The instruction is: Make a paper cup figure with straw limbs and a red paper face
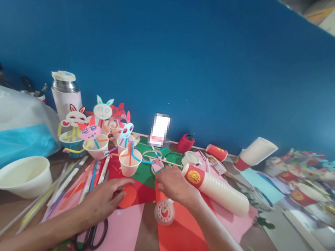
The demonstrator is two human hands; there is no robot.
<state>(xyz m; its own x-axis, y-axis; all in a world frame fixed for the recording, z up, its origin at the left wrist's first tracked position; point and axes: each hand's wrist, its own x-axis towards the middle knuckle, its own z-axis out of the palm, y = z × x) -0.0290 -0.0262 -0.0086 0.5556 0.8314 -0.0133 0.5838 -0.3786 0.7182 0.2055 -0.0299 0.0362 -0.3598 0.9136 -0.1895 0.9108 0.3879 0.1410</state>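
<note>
My left hand (105, 197) is open, thumb and index finger apart, at the edge of an orange paper circle (128, 198) on red paper (143, 194). Black-handled scissors (92, 234) lie beneath its wrist. My right hand (177, 183) reaches across the middle with its fingers bent and closed; anything in them is hidden. A small pink paper piece (157, 164) sits right by those fingers. Close to its wrist lies a long stack of paper cups (223, 193), and a clear tape roll (164, 212) is just below. A paper cup with straw limbs (130, 163) stands between the hands.
Several cup figures with paper animal heads (102, 111) stand back left, before a thermos (67, 97). A white bowl (23, 175) and straws (67, 180) lie left. A tilted stack of paper cups (255, 154) and blurred crafts are right. A blue partition (175, 61) rises behind.
</note>
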